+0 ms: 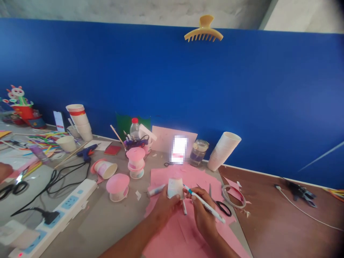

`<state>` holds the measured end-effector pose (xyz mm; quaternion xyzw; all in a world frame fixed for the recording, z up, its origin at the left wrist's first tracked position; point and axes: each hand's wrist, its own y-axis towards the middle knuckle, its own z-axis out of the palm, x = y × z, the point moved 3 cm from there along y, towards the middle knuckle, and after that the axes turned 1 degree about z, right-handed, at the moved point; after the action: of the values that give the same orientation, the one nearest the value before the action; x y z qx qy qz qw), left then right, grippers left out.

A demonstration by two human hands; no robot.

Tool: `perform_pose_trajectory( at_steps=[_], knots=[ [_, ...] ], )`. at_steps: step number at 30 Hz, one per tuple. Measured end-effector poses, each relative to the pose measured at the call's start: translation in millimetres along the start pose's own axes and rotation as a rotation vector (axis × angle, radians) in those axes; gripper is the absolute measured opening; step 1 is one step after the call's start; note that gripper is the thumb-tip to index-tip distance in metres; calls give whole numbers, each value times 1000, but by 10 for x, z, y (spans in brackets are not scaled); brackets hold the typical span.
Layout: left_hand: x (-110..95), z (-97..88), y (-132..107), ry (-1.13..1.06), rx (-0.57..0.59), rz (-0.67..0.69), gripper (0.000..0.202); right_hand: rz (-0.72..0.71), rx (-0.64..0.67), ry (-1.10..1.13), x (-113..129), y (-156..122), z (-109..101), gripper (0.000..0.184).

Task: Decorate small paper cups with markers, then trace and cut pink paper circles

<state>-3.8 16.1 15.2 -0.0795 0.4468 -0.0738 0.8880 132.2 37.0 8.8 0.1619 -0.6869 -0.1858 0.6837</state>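
My left hand is closed around a small white paper cup, its fingers wrapped about the lower part. In my right hand is a white marker pen with a blue band, its tip pointing at the cup's right side; whether it touches I cannot tell. Pink paper sheets lie beneath both hands. Just left of the cup rests a white tube. A white pen cap sits below the cup, and black-handled scissors lie right of my right hand.
Pink-topped paper cups stand to the left, near a white power strip and a blue glue gun. A leaning cup stack, a glass jar and a lit phone line the blue partition. A tape roll lies right.
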Motion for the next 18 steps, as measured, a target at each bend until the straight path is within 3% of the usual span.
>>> perform_pose_trajectory(
  at_steps=[4, 18],
  knots=[
    [-4, -5, 8, -17, -4, 5, 35, 95, 8, 4, -51, -2, -10, 14],
    [-7, -26, -4, -10, 50, -7, 36, 129, 7, 39, 53, 23, 22, 12]
  ],
)
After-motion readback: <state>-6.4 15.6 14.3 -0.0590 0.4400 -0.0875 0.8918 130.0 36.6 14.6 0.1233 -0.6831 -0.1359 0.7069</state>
